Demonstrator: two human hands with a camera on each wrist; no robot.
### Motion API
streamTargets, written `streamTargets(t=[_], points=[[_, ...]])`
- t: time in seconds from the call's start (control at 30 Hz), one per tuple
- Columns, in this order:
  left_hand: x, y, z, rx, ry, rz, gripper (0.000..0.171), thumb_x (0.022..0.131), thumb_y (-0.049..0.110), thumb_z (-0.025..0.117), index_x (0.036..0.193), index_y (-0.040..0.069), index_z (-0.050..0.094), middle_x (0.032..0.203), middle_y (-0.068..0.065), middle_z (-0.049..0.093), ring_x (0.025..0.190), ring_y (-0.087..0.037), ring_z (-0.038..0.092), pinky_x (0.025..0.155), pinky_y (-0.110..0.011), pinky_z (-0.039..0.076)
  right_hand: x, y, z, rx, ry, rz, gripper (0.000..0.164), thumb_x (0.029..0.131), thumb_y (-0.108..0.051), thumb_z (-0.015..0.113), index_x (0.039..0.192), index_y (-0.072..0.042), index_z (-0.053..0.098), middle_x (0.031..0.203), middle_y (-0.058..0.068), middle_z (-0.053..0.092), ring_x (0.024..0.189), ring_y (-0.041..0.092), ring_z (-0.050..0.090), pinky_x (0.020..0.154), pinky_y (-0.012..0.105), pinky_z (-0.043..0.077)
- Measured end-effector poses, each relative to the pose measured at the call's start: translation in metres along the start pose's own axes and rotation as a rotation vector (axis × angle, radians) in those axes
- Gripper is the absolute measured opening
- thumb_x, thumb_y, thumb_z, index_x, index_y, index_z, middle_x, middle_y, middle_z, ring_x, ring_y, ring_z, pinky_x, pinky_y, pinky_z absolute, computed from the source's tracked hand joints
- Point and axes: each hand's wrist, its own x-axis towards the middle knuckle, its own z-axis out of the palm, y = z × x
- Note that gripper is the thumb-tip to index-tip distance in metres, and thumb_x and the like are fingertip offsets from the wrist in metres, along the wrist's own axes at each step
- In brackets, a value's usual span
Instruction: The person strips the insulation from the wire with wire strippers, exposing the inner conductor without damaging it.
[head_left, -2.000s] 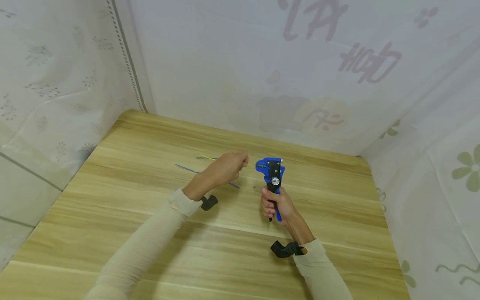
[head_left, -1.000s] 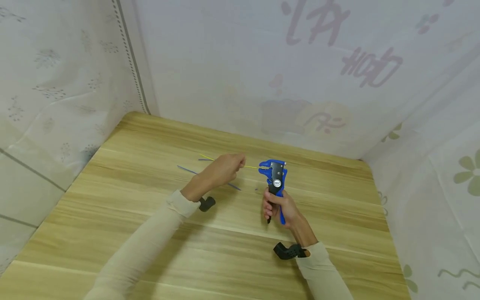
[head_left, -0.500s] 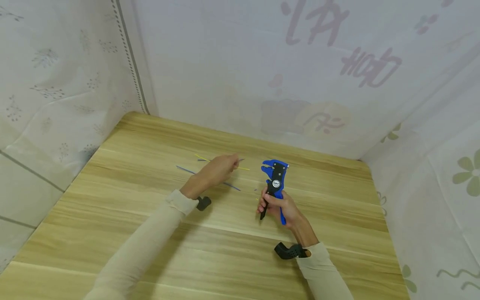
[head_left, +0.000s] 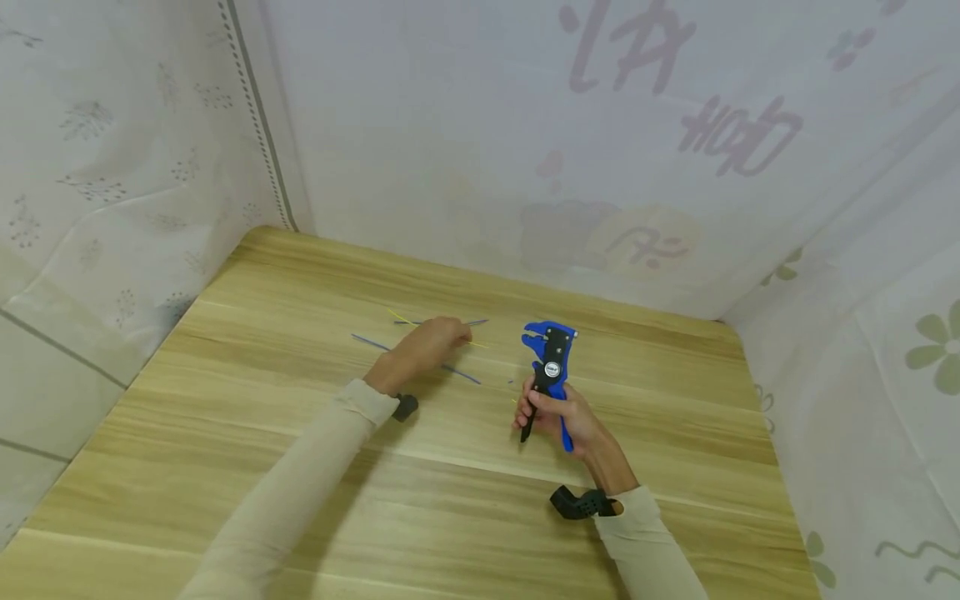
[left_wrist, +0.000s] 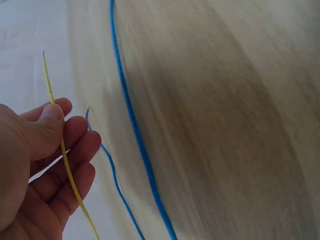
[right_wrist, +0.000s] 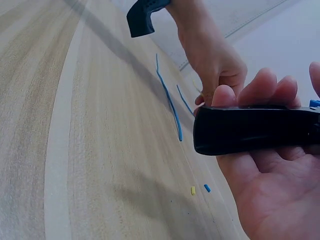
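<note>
My left hand (head_left: 429, 346) pinches a yellow wire (left_wrist: 72, 182) between thumb and forefinger, above the table. In the left wrist view, a short bare metal tip (left_wrist: 43, 53) shows at the wire's upper end. The right hand (head_left: 573, 412) grips the handles of a blue and black wire stripper (head_left: 555, 350), whose jaws stand apart with nothing between them. Two blue wires lie near my left hand: one blue wire (head_left: 369, 341) passes under the wrist, the other blue wire (head_left: 478, 322) runs behind the fingers.
Small yellow (right_wrist: 193, 190) and blue (right_wrist: 207, 188) bits of insulation lie on the wooden table (head_left: 465, 517) near the stripper. Patterned cloth walls (head_left: 450, 125) close in the table at the back and sides.
The yellow wire has come out of the stripper's jaws, which have spread apart. My left hand has moved left and down with it. A yellow bit now lies by the right hand.
</note>
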Motion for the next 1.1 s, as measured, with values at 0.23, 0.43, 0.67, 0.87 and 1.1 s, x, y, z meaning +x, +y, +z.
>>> streamTargets(t=[0.23, 0.43, 0.67, 0.87, 1.1], points=[[0.003, -0.003, 0.013, 0.156, 0.018, -0.002, 0.017, 0.100, 0.003, 0.055, 0.101, 0.005, 0.072, 0.100, -0.007, 0.071, 0.096, -0.024, 0.067, 0.086, -0.036, 0.054, 0.001, 0.002, -0.002, 0.011, -0.024, 0.000, 0.009, 0.104, -0.003, 0.040, 0.106, -0.005, 0.049, 0.087, 0.006, 0.058, 0.081, 0.021, 0.063, 0.086, 0.042, 0.054], [0.002, 0.003, 0.015, 0.232, 0.024, -0.042, 0.017, 0.097, -0.002, 0.057, 0.100, 0.003, 0.073, 0.100, -0.012, 0.066, 0.094, -0.029, 0.063, 0.081, -0.036, 0.055, 0.003, 0.002, -0.001, 0.002, -0.016, 0.009, 0.012, 0.104, -0.002, 0.039, 0.105, -0.005, 0.050, 0.086, 0.005, 0.059, 0.081, 0.021, 0.063, 0.086, 0.040, 0.054], [0.002, 0.002, 0.018, 0.238, 0.063, -0.051, 0.017, 0.096, -0.001, 0.059, 0.102, 0.005, 0.074, 0.099, -0.011, 0.064, 0.094, -0.029, 0.061, 0.083, -0.041, 0.054, 0.003, 0.001, 0.000, 0.013, -0.004, 0.018, 0.013, 0.103, -0.002, 0.039, 0.104, -0.006, 0.051, 0.085, 0.005, 0.058, 0.080, 0.021, 0.063, 0.085, 0.040, 0.054], [-0.001, 0.001, 0.016, 0.191, 0.046, -0.025, 0.013, 0.098, 0.006, 0.060, 0.102, 0.006, 0.072, 0.101, -0.009, 0.063, 0.094, -0.026, 0.060, 0.083, -0.039, 0.053, 0.001, 0.000, -0.001, 0.019, -0.018, 0.020, 0.012, 0.103, -0.002, 0.039, 0.105, -0.006, 0.051, 0.087, 0.006, 0.058, 0.082, 0.022, 0.063, 0.086, 0.040, 0.054], [-0.010, -0.001, 0.008, 0.075, -0.052, 0.019, 0.010, 0.095, 0.013, 0.066, 0.093, 0.008, 0.075, 0.091, -0.001, 0.067, 0.085, -0.017, 0.061, 0.085, -0.033, 0.053, 0.001, 0.001, -0.003, 0.039, -0.027, 0.021, 0.011, 0.104, -0.001, 0.038, 0.107, -0.003, 0.048, 0.087, 0.007, 0.058, 0.083, 0.022, 0.063, 0.086, 0.041, 0.054]])
